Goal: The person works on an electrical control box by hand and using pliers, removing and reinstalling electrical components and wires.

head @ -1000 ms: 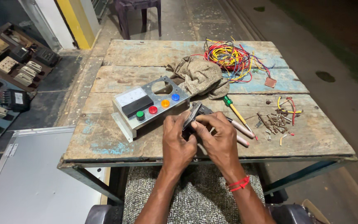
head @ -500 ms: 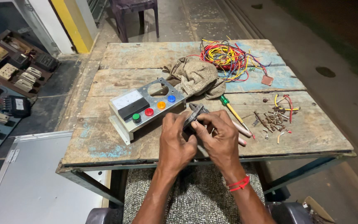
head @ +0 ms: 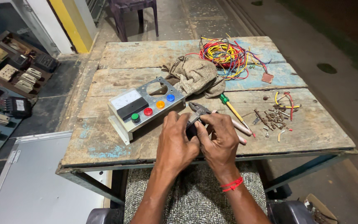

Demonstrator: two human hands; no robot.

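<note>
A: Hands haven't really moved, still huddled at bottom centre. Why so tight?

B: Left hand (head: 175, 143) and right hand (head: 220, 141) pinch a small part (head: 192, 129) together, steadying it beside the pliers (head: 199, 111).

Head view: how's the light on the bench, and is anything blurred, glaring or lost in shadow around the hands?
Head view: even, warm light on the wooden table, sharp focus, no motion blur; the left hand and right hand hide the small dark part between them in their own shade; mild sheen on the metal panel box; ground at top right falls to near black; slight wide-angle bending at the edges.
</note>
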